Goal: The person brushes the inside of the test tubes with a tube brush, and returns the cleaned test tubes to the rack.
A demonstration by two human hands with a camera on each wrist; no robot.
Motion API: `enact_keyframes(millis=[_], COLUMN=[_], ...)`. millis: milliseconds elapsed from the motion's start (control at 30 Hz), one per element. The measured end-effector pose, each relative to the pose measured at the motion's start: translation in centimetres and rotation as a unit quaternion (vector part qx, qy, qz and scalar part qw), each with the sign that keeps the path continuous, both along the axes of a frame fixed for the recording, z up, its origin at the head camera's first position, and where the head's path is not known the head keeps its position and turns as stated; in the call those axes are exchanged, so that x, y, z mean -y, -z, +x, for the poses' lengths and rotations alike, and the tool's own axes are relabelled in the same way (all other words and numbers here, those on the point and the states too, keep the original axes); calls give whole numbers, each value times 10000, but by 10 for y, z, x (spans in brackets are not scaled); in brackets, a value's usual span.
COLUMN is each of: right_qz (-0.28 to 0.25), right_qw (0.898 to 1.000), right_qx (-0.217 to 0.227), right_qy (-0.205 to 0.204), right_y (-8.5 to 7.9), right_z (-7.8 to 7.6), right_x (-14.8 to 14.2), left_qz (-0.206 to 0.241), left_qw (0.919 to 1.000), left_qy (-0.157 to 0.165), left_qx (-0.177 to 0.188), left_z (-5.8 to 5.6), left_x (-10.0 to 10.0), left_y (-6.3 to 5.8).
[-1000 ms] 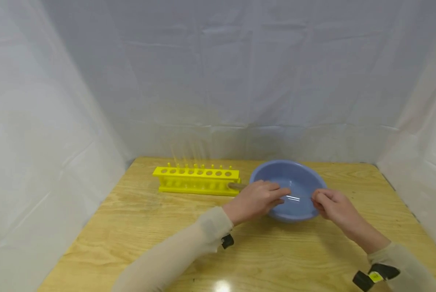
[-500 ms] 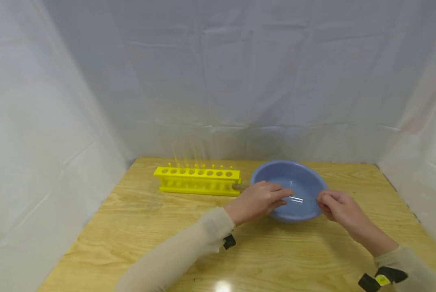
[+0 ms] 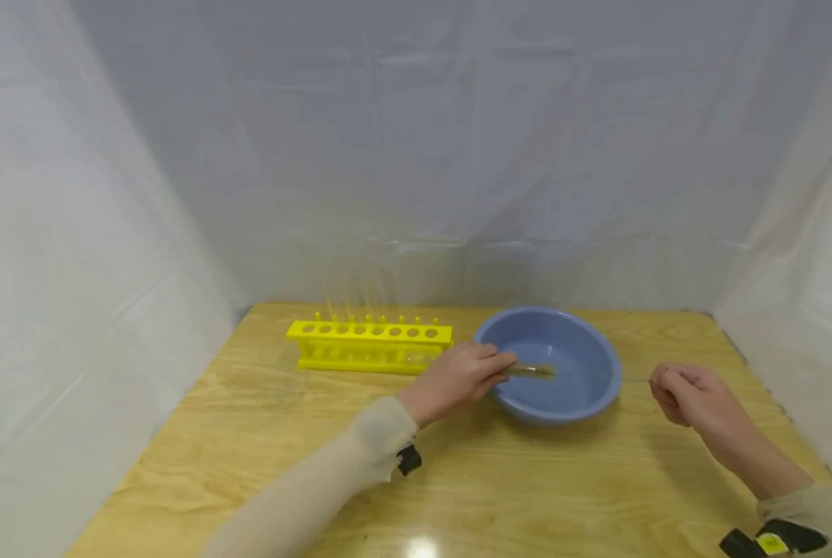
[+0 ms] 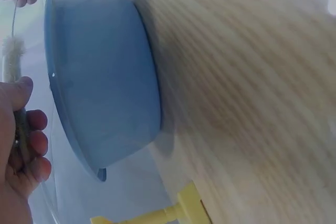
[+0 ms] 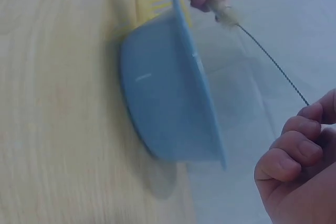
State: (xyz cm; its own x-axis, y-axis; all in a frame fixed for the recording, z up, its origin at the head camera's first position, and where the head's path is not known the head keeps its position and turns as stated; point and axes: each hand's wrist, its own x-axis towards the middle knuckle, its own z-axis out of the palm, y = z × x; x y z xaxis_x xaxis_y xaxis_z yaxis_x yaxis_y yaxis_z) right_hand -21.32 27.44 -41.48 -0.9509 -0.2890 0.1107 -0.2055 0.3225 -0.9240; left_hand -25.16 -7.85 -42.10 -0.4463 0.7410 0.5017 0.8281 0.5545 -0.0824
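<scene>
Over the blue basin (image 3: 593,345), the left hand (image 3: 451,381) grips a clear glass test tube (image 4: 50,203), its closed end passing out behind the fingers. A test tube brush (image 4: 13,51) sits in the tube, its pale bristles bunched at the mouth and partly outside. To the right of the basin, the right hand (image 3: 698,403) pinches the far end of the brush's twisted wire handle (image 5: 275,65). That wire runs taut across the basin between the two hands. Inside the left fingers the tube's middle is hidden.
A yellow test tube rack (image 3: 346,364) stands left of the basin, with several clear tubes or pegs rising at its back. Everything is on a wooden table (image 3: 527,488). White sheeting (image 3: 416,155) encloses the back and sides.
The right hand has moved right, away from the basin, drawing the wire out. The left hand has shifted slightly left, and the bristles now show at the tube's mouth.
</scene>
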Motion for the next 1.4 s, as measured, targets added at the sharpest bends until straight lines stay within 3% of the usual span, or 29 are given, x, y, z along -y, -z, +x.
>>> enact_keyframes(millis=[100,300,433,667,933,1200,1400], right_qz=[72,111,308,419,178,-465,-203], right_qw=[10000,9989,9986,9979,9982,9978,9988], right_qx=[-38,-411,-349,-486,-552,-428,-371], right_qy=[-13,220,239,43,168,-173,-240], right_y=[1,2,3,0,0,1,1], right_z=[-1,1,1,0,3,5,5], right_x=[-8,-36,-51,-52,-64,-65,-63], left_qz=[-63,154,212,125,396,383,356], left_qw=[9999,9981,9966,9988,9962,9965,9978], left_qy=[64,-427,-490,-338,-401,-426,-344], left_qx=[84,425,626,323,664,604,437], left_z=[-1,-4,-5,-2,-3,-4,-4], left_x=[5,21,27,22,25,23,19], left_y=[1,5,3,0,4,5,5])
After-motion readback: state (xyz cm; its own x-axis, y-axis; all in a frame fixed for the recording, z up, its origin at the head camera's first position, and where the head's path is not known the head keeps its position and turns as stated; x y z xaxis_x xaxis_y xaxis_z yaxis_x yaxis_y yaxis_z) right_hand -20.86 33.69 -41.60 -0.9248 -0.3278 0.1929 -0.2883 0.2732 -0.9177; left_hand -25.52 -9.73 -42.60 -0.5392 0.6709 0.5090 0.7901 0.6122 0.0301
